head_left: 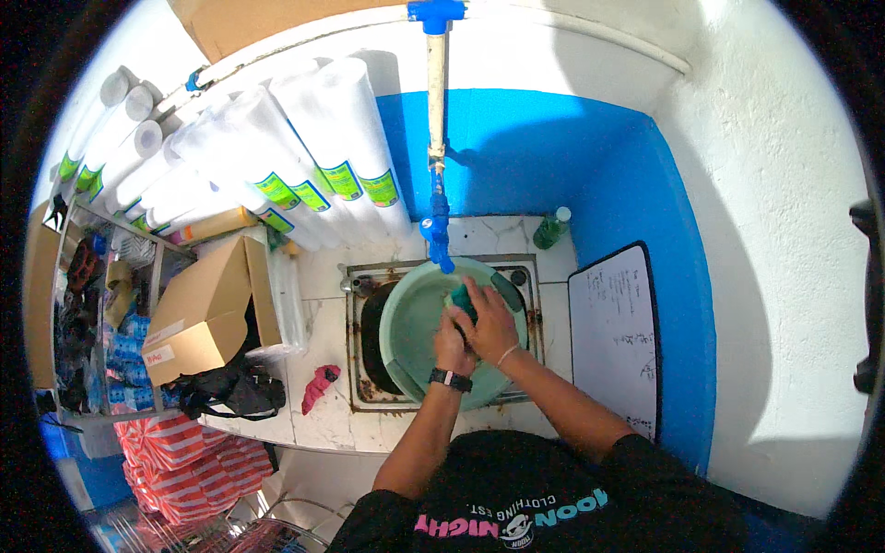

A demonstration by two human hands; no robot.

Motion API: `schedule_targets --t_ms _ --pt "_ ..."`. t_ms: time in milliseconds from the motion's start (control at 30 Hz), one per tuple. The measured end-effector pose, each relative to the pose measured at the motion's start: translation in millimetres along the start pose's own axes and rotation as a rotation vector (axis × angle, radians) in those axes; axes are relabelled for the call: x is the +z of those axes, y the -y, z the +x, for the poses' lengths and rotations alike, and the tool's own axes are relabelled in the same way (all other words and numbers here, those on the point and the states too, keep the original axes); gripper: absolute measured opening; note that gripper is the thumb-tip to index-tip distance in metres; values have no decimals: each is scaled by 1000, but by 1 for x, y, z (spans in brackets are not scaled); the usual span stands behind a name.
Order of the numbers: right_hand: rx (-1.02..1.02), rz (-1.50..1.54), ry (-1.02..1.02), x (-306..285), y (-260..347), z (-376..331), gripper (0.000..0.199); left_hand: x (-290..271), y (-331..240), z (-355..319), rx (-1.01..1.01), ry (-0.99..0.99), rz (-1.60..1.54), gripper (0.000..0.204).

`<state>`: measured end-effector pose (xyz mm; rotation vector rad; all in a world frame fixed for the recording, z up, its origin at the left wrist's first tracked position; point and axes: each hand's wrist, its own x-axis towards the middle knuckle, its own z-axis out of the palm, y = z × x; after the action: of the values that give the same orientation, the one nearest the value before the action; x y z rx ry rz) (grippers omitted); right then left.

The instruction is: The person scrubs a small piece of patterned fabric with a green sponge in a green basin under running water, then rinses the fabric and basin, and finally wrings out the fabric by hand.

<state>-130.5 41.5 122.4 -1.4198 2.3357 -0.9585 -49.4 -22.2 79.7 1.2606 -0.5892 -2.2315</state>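
Both my hands are over a pale green basin that sits in a rust-stained sink. My left hand is closed against a dark green sponge, which has a lighter yellowish edge. From the right, my right hand presses its fingers over the same sponge. The hands touch each other and partly hide what they hold. Just above them hangs a blue tap on a pipe.
A green bottle stands behind the sink, and a whiteboard leans at the right wall. Left of the sink lies a crumpled pink cloth. Farther left are an open cardboard box and several white wrapped rolls.
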Motion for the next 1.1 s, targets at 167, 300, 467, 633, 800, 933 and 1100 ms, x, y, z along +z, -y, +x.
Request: schedule_targets --t_ms 167,300,467,633,800,933,1100 --pt "-168 -119 191 1 -1 -2 59 8 -17 1 -35 18 -301 40" --pt "34 -31 211 0 -3 -5 63 11 -6 -2 124 24 -166 33" --pt "-26 -111 223 3 2 -4 63 -2 -4 7 71 -60 -9 54" --pt "86 9 86 1 7 -3 62 -14 29 26 300 -67 609 60" --pt "-13 62 114 -1 4 2 62 -22 51 43 161 295 -175 42" --pt "-91 -74 66 6 2 2 58 -14 22 23 -124 136 -259 36" --pt "-6 -32 41 9 0 6 54 4 -19 -6 5 338 -463 33"
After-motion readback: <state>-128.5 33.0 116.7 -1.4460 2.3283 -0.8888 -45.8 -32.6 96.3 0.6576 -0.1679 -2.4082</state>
